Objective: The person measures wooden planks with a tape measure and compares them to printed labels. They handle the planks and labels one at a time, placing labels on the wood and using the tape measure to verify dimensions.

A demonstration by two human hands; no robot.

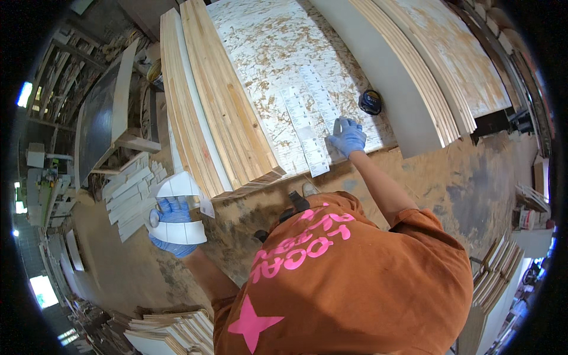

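My left hand [171,218], in a blue glove, is closed round a looped white label strip [183,233]. One band of it crosses the palm, another curves above the fingers, and a loose end with small print hangs near the boards. My right hand [350,139], gloved in blue as well, rests on the worktop with fingers apart. Its fingertips touch the lower end of a row of printed white labels [319,100]. Just left of that lies a second label row [312,155], running down to the table's front edge. A black tape measure [370,102] sits right of my right hand.
Stacked light wood boards [228,106] flank the labels on the left, and a white panel with edged boards [408,77] on the right. White offcuts [133,189] are piled beyond my left hand. More stacked panels [171,332] stand at the lower left.
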